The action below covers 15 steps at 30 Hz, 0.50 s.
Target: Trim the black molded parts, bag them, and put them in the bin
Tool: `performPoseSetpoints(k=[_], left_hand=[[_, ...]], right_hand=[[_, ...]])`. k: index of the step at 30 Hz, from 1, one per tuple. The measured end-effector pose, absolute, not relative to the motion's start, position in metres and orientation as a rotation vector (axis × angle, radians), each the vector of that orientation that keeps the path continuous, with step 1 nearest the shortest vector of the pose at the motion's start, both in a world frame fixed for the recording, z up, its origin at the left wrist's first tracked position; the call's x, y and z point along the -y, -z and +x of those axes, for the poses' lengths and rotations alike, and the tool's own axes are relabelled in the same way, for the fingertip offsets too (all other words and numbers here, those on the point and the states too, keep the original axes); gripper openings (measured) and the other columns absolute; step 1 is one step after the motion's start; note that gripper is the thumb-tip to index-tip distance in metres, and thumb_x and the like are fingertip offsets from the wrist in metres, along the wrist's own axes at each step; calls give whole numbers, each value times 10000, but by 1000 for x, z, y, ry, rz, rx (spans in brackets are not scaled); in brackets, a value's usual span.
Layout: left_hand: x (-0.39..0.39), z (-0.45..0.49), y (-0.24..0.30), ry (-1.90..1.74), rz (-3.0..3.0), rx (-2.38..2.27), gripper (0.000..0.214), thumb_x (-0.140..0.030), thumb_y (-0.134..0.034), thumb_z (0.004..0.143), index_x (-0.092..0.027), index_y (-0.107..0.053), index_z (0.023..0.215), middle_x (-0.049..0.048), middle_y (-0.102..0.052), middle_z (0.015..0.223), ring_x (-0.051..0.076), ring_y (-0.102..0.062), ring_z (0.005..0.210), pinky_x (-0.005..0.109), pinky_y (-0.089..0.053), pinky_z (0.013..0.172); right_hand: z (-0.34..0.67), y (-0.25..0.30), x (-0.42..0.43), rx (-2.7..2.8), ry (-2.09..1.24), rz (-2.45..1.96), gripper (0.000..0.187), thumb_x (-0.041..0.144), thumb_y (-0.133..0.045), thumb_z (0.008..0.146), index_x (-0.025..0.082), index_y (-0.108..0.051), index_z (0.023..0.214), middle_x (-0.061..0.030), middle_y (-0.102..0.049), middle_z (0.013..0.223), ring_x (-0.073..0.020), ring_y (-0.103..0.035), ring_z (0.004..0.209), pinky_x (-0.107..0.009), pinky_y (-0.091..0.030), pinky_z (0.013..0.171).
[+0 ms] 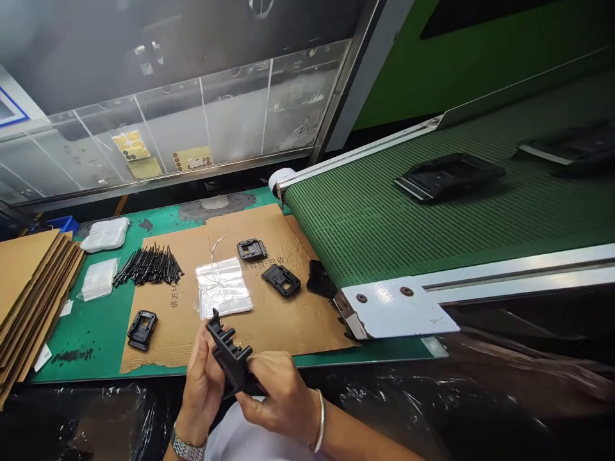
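Pinching a black plastic frame (229, 352) between your left hand (204, 390) and right hand (276, 390), you're holding it up over the near edge of the cardboard sheet (307, 320), with three more frames (281, 280) and a heap of black pins (148, 266) waiting on the desk (91, 326).

Left hand (204, 390) and right hand (278, 390) both gripping black plastic bracket (229, 355). Watch (187, 448) on left wrist. Cardboard (307, 320) ahead holds plastic bag (223, 288), more brackets (282, 280). Green conveyor (384, 218) on right.
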<state>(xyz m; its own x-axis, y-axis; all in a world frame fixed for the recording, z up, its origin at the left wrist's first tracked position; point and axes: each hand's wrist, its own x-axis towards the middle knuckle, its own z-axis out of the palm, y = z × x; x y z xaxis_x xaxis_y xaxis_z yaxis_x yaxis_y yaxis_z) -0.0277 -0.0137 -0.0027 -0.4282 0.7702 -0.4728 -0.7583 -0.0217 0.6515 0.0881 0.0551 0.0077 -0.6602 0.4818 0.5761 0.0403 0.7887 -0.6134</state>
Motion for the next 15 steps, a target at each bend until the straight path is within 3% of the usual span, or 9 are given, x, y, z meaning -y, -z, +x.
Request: performPoseSetpoints(k=[2, 5, 7, 11, 15], left_hand=[[12, -21, 8, -1639, -200, -821, 351, -374, -658, 662, -175, -617, 949, 35, -621, 778, 129, -570, 715, 241, -461, 651], [13, -19, 9, -1728, -291, -793, 363, -263, -707, 624, -193, -604, 964, -67, -492, 504, 46, -429, 429, 153, -365, 419], [16, -20, 7, -1772, -279, -887, 415, -243, -720, 610, -200, -586, 1001, -79, -463, 490, 43, -406, 414, 151, -344, 398], [25, -20, 2, -1724, -170, -956, 438, -251, -720, 612, -184, -574, 1019, -67, -476, 525, 45, -421, 437, 169, -372, 436], [30, -17, 2, -1662, -134, -969, 414, -232, -723, 603, -177, -580, 987, -65, -476, 535, 38, -404, 424, 161, -339, 413]], right_hand=[[86, -4, -51, 2252, -588, -302, 340, 358, -330, 864, 177, -449, 602, 0, -478, 488, -116, -422, 449, -253, -274, 452], [90, -5, -52, 2294, -642, -223, 525, 443, -142, 913, 173, -462, 596, -2, -474, 476, -112, -415, 440, -253, -272, 464], [93, -10, -60, 2298, -719, -227, 560, 397, -80, 928, 172, -454, 577, 5, -455, 468, -100, -402, 437, -247, -268, 478], [88, -18, -81, 2363, -642, -295, 474, 307, -196, 936, 174, -435, 549, 12, -442, 469, -96, -380, 437, -254, -225, 473], [81, -15, -89, 2416, -529, -265, 479, 318, -199, 935, 170, -451, 555, 13, -444, 465, -98, -373, 430, -262, -204, 469]])
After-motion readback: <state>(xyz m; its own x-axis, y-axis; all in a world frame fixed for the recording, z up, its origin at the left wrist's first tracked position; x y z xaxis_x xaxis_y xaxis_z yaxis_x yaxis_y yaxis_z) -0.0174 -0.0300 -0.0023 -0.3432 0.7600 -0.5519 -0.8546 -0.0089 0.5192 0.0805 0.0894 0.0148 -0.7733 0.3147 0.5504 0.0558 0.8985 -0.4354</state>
